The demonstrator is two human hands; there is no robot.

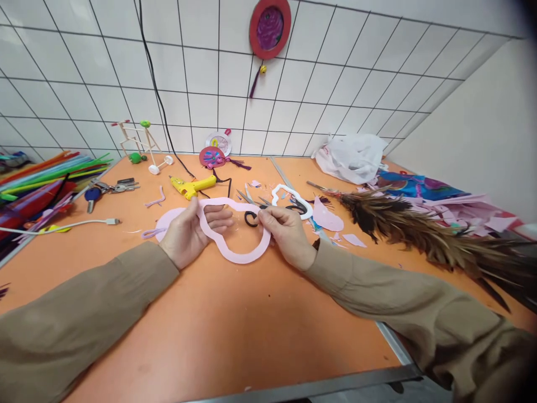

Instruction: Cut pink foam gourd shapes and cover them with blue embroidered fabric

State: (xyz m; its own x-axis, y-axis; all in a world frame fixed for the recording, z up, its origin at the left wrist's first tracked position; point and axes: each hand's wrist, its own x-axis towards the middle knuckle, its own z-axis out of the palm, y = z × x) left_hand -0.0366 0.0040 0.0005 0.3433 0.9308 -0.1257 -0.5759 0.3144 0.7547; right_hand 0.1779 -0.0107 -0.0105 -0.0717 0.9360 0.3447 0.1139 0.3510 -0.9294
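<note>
A pink foam frame [235, 253], cut like a gourd outline, is held above the orange table [218, 324] between both hands. My left hand [187, 235] pinches its left side, with fingers through the smaller opening. My right hand [285, 232] pinches the right rim of the larger loop. A pink foam cutout [165, 223] lies just behind my left hand. Black-handled scissors [268, 206] lie just beyond my right hand. A white foam frame [293, 197] of the same outline lies behind the scissors.
A yellow glue gun [193, 186] lies behind the hands, its black cord running up the tiled wall. Coloured pipe cleaners [39, 182], keys [107, 189] and a white cable [62, 226] lie left. Brown feathers [423, 235], a white bag [352, 158] and pink scraps [470, 211] crowd the right.
</note>
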